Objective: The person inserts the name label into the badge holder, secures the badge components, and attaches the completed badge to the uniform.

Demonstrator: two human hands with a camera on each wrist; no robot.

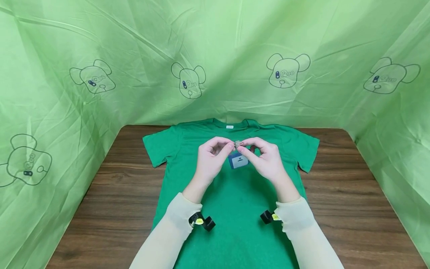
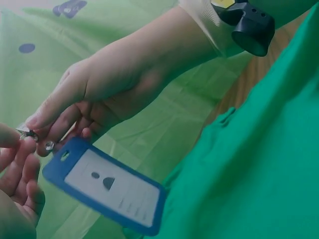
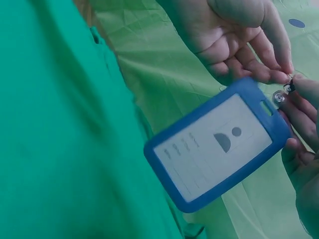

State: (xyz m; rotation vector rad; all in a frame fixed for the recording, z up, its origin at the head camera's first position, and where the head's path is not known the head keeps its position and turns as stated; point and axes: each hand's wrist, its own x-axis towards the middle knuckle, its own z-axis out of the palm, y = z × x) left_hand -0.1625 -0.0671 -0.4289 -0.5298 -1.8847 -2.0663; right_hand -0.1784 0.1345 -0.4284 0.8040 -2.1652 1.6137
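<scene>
Both hands meet above the green T-shirt (image 1: 235, 198). My left hand (image 1: 213, 157) and my right hand (image 1: 265, 157) pinch a small metal clip (image 1: 237, 144) from either side, between thumb and fingers. Below the clip hangs a blue ID badge holder (image 3: 219, 144) with a white card showing a person symbol. A round snap (image 3: 279, 98) lies near the holder's slot, partly covered by fingers. In the left wrist view, the badge holder (image 2: 104, 186) dangles tilted, and the clip's jaws are mostly hidden by fingertips.
The T-shirt lies spread on a dark wooden table (image 1: 342, 194), its collar toward the back. Light green cloth (image 1: 231, 37) with bear-head drawings stands behind and at both sides. Black wrist cameras (image 1: 209, 223) are worn on both wrists.
</scene>
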